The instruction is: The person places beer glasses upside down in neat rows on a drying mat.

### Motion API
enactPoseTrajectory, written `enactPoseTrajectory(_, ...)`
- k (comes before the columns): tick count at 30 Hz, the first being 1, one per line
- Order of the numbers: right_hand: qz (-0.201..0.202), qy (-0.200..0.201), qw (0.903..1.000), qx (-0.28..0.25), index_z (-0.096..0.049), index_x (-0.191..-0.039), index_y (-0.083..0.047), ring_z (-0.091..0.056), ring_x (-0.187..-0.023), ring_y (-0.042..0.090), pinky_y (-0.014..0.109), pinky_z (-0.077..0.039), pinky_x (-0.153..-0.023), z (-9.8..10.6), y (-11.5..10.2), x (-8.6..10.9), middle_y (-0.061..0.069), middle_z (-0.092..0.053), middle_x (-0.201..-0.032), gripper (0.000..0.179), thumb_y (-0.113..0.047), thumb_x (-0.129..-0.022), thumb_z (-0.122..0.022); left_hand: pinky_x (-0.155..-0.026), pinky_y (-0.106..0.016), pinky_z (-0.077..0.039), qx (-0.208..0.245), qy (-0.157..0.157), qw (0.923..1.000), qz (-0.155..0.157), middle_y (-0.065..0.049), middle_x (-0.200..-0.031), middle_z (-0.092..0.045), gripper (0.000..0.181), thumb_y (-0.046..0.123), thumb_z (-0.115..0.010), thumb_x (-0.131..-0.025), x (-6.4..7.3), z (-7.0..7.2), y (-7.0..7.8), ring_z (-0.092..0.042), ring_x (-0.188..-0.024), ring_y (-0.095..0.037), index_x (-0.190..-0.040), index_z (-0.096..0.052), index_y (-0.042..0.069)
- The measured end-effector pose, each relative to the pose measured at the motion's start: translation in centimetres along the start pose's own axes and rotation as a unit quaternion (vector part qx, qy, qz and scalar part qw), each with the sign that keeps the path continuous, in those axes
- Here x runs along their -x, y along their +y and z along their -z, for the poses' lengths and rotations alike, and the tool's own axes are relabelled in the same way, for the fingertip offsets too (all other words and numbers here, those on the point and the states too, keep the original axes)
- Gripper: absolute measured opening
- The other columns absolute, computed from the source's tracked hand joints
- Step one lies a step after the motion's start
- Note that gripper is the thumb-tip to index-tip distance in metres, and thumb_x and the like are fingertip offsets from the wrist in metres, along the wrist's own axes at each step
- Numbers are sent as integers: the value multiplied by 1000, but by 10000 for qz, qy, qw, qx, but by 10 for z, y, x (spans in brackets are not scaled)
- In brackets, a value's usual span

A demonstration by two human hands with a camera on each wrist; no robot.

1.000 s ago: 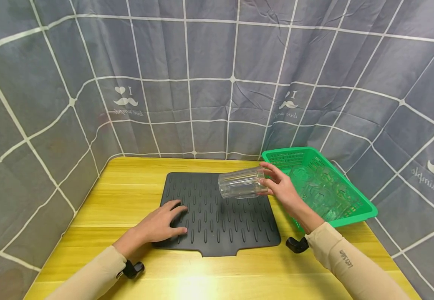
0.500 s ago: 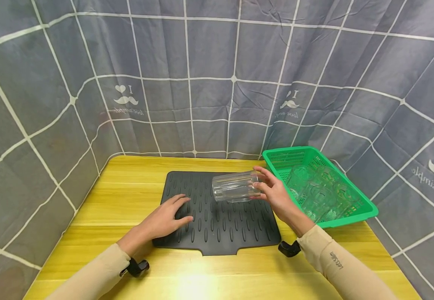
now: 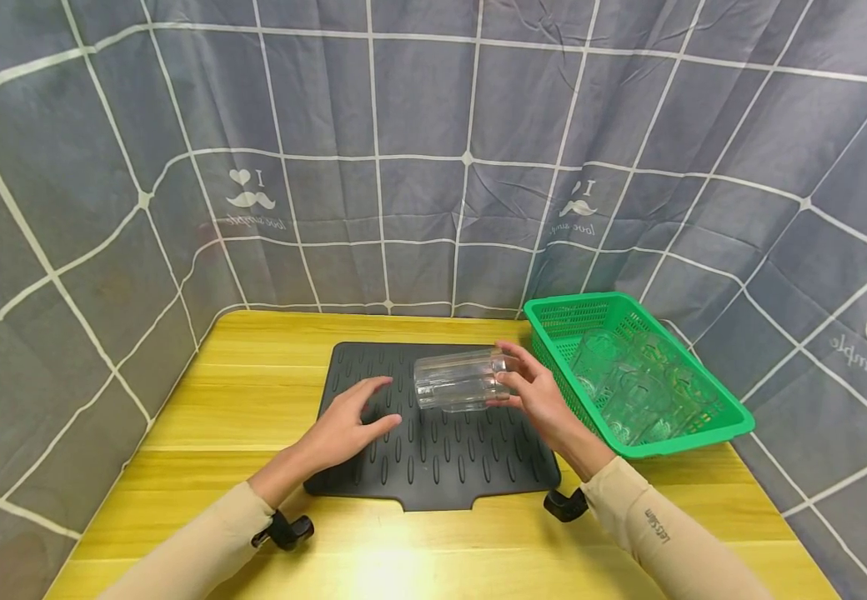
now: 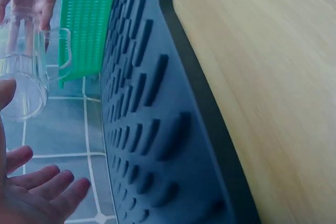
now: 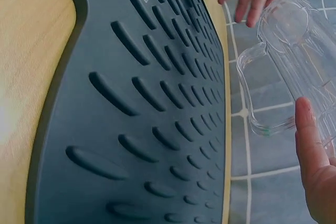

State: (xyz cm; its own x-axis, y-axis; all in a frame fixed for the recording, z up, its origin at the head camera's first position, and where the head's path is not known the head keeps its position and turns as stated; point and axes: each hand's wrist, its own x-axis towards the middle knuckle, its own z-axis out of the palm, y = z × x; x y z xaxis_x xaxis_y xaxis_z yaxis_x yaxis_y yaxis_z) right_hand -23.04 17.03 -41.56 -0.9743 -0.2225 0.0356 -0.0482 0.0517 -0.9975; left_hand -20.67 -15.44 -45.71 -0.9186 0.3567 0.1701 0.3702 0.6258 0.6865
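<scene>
At centre frame, the right hand (image 3: pixel 543 402) grips a glass mug (image 3: pixel 452 382) sideways above the mat (image 3: pixel 435 471); the left hand (image 3: pixel 339 428), fingers spread, hovers apart. Held near one end, the smooth mug could slip and drop.

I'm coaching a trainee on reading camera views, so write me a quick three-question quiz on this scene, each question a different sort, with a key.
1. Fill in the blank: the glass mug is held by the ____ hand.
2. Look at the green basket. True or false: it is empty.
3. How is the glass mug held?
A) upright
B) upside down
C) roughly sideways, above the dark mat

Key:
1. Right; the fingers of the right hand grip one end.
2. False; clear glassware lies inside.
3. C.
</scene>
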Motion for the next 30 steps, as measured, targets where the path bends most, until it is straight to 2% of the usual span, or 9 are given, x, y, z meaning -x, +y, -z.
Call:
enactPoseTrajectory(4, -8, -40, 10000, -61, -37, -155, -17, -42, -137, 40, 47, -58, -89, -4, 4, 0, 15, -29, -161, 56, -13, -102, -55, -103, -55, -49, 294, 34, 9996, -7, -11, -156, -43, 76, 49, -68, -94, -2, -2, 6, -56, -129, -41, -156, -36, 20)
enactPoseTrajectory(8, 21, -44, 9999, -156, -38, -154, -18, -48, -129, 37, 48, -59, -88, -7, 8, 0, 14, -37, -156, 56, -12, -101, -55, -103, -56, -48, 510, 34, 9987, 46, -14, -157, -41, 80, 52, -67, -94, -4, -5, 9, -54, -131, -42, -159, -31, 20)
enactPoseTrajectory(17, -3, -77, 9985, -545, -45, -149, -19, -54, -110, 26, 50, -59, -86, -14, 11, 2, 15, -43, -145, 50, -8, -101, -52, -107, -51, -46, 1015, 159, 9947, -29, -12, -158, -40, 85, 54, -67, -93, -11, -13, 12, -47, -140, -35, -160, -27, 20)
enactPoseTrajectory(24, 26, -238, 9974, -677, -40, -152, -15, -51, -117, 26, 51, -58, -87, -18, 13, 5, 12, -34, -157, 55, -8, -99, -53, -107, -50, -47, 1457, 230, 9888, -216, -12, -156, -42, 81, 40, -71, -94, -12, -15, 16, -49, -138, -33, -159, -28, 20)
enactPoseTrajectory(30, 3, -248, 9967, -776, -42, -150, -17, -55, -111, 24, 51, -59, -86, -22, 19, 5, 13, -38, -151, 55, -7, -98, -54, -106, -49, -48, 1673, 212, 9854, -216, -12, -151, -48, 76, 34, -73, -94, -14, -19, 19, -52, -135, -32, -157, -32, 23)
